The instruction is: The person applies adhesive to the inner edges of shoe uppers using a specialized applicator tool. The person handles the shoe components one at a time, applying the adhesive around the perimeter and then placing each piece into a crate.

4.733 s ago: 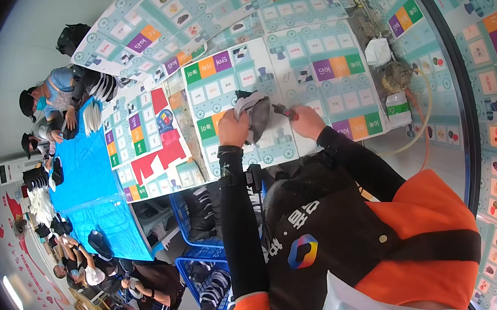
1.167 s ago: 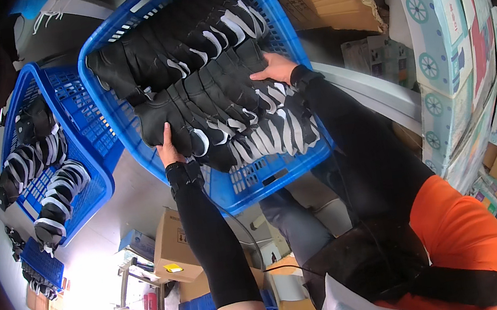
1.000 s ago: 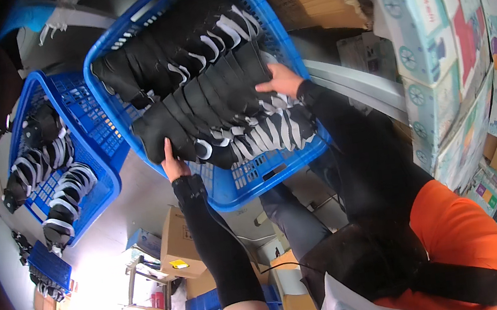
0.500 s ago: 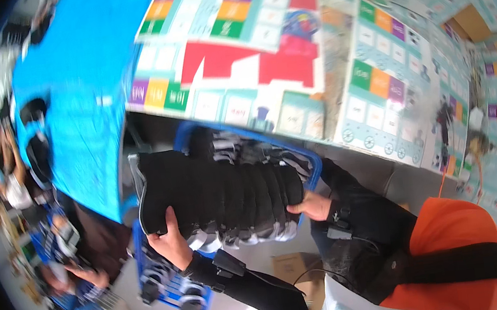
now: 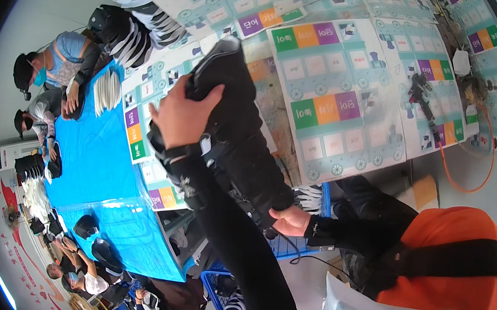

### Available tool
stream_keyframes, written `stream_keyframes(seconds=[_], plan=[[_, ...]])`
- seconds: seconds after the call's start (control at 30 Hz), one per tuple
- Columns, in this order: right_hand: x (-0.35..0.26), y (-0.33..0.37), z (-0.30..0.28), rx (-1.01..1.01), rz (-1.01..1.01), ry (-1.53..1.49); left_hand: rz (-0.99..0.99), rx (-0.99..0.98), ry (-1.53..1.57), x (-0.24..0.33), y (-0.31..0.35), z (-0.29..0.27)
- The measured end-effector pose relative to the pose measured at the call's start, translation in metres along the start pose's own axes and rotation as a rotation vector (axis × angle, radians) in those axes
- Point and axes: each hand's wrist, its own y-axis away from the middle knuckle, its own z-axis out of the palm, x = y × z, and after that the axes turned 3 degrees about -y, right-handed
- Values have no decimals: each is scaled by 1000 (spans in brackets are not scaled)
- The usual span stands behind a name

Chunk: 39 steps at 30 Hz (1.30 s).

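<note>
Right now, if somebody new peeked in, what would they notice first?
Probably the long black stack, slanting across the middle, with the left hand near its upper end and the right hand at its lower end. Next might come the bright blue table cover on the left and the orange sleeve at lower right.

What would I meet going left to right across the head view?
White boxy unit, blue table cover, left hand, right hand, dark handheld tool, crumpled white item. Both hands hold the black stack.
</note>
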Motion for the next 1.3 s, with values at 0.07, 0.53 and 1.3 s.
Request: stream_keyframes(seconds=[0.07, 0.53, 1.3], plan=[[-1, -11, -7, 101, 0, -96, 70, -42, -53, 28, -28, 32], [-140, 23, 61, 33, 396, 1160, -517, 568, 321, 25, 97, 41], [-60, -42, 120, -464, -703, 2920, -1169, 673, 1166, 22, 381, 85]])
